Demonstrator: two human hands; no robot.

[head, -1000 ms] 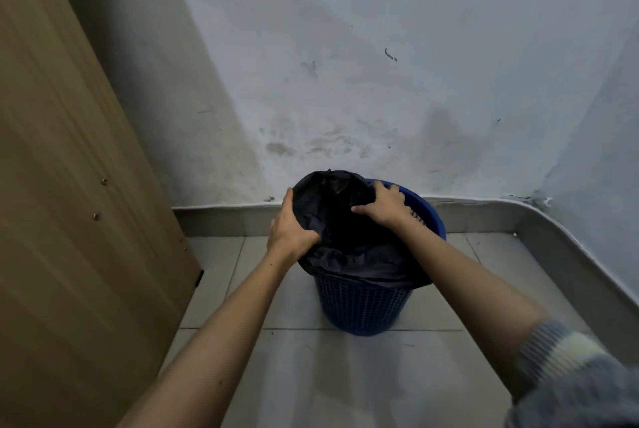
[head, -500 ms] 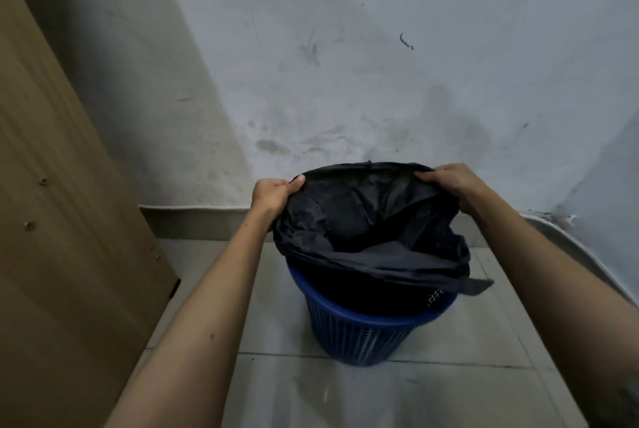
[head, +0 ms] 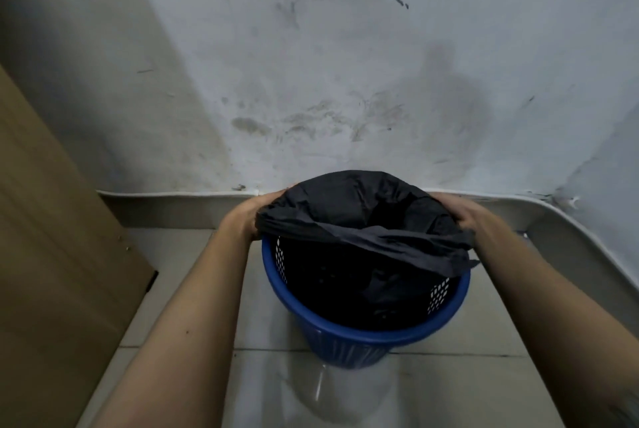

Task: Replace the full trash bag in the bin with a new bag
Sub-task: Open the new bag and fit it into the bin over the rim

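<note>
Black bag (head: 349, 206) now stretched wide over far rim of bin (head: 363, 332) | left hand (head: 247, 216), right hand (head: 460, 215) both pinch its edge | near rim still bare | lining about half done

A: Bin (head: 363, 334)?
B: Blue plastic, round, mesh-sided, upright on the floor close to the wall.

A: Bag (head: 349, 209)?
B: Black, thin, crumpled. Its mouth is stretched wide open over the far half of the bin rim, with the far edge raised above the rim. The near edge sags as a wrinkled band across the opening, not over the near rim. The rest hangs dark inside the bin; can't tell how far down it reaches.
</note>
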